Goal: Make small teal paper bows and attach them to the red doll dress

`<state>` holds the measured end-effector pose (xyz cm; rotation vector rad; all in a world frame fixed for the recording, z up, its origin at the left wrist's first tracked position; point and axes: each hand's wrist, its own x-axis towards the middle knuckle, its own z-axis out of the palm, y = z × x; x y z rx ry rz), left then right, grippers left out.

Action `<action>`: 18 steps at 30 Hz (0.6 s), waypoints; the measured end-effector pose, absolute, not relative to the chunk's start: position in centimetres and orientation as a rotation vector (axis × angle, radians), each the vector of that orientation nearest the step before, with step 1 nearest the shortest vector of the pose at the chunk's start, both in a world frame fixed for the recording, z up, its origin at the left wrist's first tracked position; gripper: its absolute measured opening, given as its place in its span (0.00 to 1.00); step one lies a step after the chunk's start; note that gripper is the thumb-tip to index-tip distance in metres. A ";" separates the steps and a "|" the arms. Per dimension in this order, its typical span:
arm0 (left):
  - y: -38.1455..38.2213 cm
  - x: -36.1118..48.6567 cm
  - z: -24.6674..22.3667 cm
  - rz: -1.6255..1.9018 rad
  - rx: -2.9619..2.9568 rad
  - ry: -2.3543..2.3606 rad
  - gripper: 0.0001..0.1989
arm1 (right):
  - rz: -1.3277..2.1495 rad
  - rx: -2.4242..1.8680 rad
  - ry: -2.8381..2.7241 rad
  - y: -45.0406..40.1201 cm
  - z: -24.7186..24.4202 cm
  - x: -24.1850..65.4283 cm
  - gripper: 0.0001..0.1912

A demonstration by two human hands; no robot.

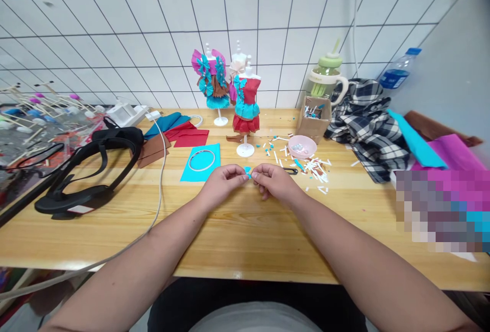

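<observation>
Between my fingertips, over the middle of the table, is a small turquoise piece of crepe paper [248, 170]. My left hand [226, 181] pinches it from the left, and my right hand [272, 181] pinches it from the right. Behind them stands a mini mannequin [246, 102] dressed in red and turquoise paper. To the left, a silver ring [202, 160] rests on a turquoise sheet [186, 172]. A black tool [291, 171], perhaps thread snips, lies partly hidden beyond my right hand.
Another dressed mannequin [215, 79] stands at the back. White scraps [317, 171] lie round a pink bowl [302, 147] and a cardboard box [313, 123]. A black headset [90, 189] and a white cable [160, 189] are on the left; plaid cloth [362, 122] is on the right.
</observation>
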<state>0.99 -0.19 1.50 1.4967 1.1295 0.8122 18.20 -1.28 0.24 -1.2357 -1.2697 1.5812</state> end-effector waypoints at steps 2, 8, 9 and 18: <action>-0.2 0.9 1.5 0.806 1.476 1.127 0.12 | 1.524 -1.244 -1.332 -1.3 0.2 18.2 0.09; 0.0 0.8 1.4 0.802 1.514 1.121 0.13 | 1.524 -1.268 -1.338 -1.3 0.4 18.3 0.09; 0.0 0.9 1.3 0.798 1.532 1.127 0.13 | 1.534 -1.275 -1.329 -1.3 0.5 18.3 0.09; 0.0 0.8 1.3 0.769 1.624 1.163 0.12 | 1.644 -1.278 -1.253 -1.4 0.6 18.4 0.09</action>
